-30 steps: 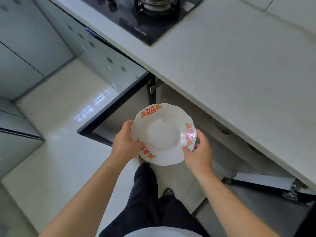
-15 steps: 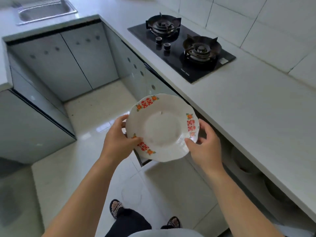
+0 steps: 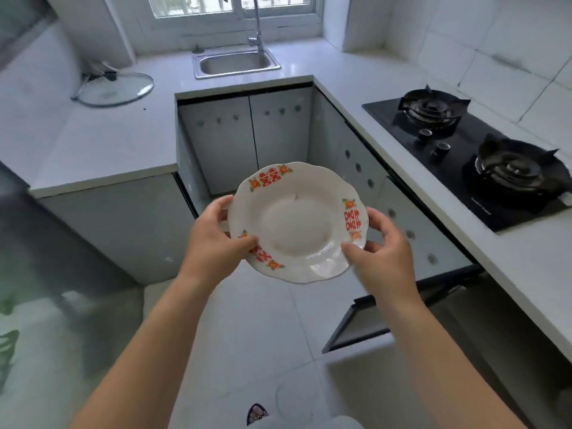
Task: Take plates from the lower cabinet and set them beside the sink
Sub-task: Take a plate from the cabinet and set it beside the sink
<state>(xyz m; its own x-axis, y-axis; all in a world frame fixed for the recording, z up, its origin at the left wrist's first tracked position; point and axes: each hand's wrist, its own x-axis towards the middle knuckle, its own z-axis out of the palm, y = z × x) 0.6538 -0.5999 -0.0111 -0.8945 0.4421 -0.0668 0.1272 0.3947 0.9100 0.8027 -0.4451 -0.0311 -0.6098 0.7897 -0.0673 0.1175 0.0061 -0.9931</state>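
A white scalloped plate with red and orange rim decoration is held level in mid-air over the kitchen floor. My left hand grips its left rim, thumb on top. My right hand grips its right rim. The steel sink with its tap sits far ahead in the counter under the window. The open lower cabinet door is at the lower right, below the counter; the cabinet's inside is hidden from here.
A glass pot lid lies on the counter left of the sink. A black two-burner gas hob is set in the right counter. White counter runs beside the sink. Closed cabinet doors line the floor aisle.
The view has lifted from the open cabinet to the whole kitchen. Both hands have carried the plate up and away from the cabinet, toward the sink end.
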